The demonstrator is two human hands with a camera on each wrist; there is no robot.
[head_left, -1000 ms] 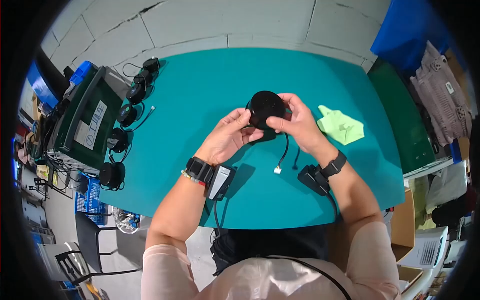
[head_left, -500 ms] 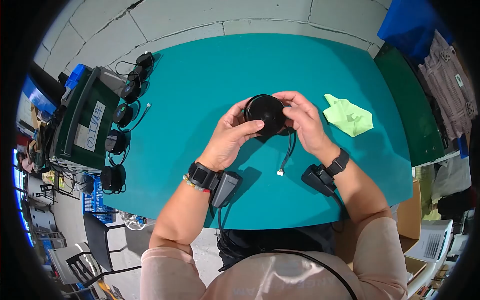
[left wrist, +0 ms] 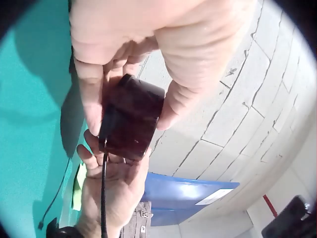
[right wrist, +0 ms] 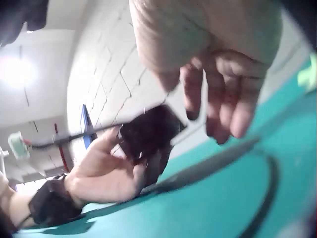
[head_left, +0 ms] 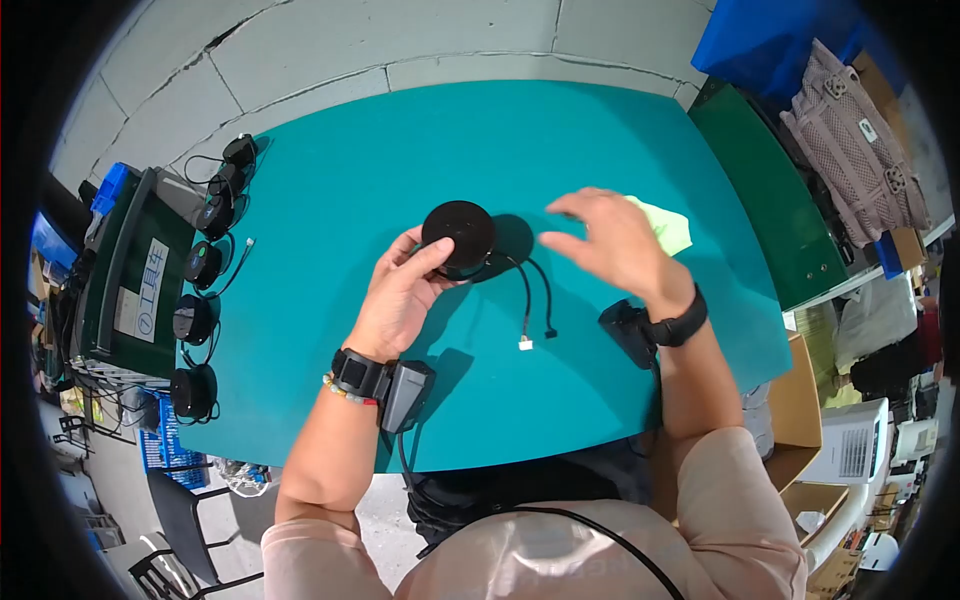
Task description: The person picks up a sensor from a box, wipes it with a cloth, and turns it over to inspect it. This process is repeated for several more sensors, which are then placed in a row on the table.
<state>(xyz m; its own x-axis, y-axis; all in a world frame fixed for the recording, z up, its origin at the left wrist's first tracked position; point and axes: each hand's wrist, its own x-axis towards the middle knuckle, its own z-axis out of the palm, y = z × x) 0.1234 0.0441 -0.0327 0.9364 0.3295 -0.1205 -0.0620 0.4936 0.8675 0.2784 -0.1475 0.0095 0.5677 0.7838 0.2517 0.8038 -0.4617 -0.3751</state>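
Note:
My left hand (head_left: 395, 305) grips a round black disc-shaped device (head_left: 460, 228), thumb on its flat face and fingers underneath. In the left wrist view the device (left wrist: 132, 116) shows a thick, glossy side wall. A thin black cable hangs from it, ending in a white connector (head_left: 526, 343). To the right, my right hand (head_left: 620, 235) is apart from the device, its fingers extended and nothing between them. Part of a light green cloth (head_left: 672, 228) shows just beyond that hand, which covers the rest. The right wrist view has the right-hand fingers (right wrist: 230, 109) beside the held device.
Several similar black devices (head_left: 193, 318) with cables stand in a row along the left edge of the green tabletop (head_left: 480, 420). Next to them is a dark green tool cart (head_left: 160, 235). A block wall (head_left: 480, 35) borders the far side.
My right hand has let go of the device and moved right, over the cloth. The left hand alone now holds the device, which sits farther left in view.

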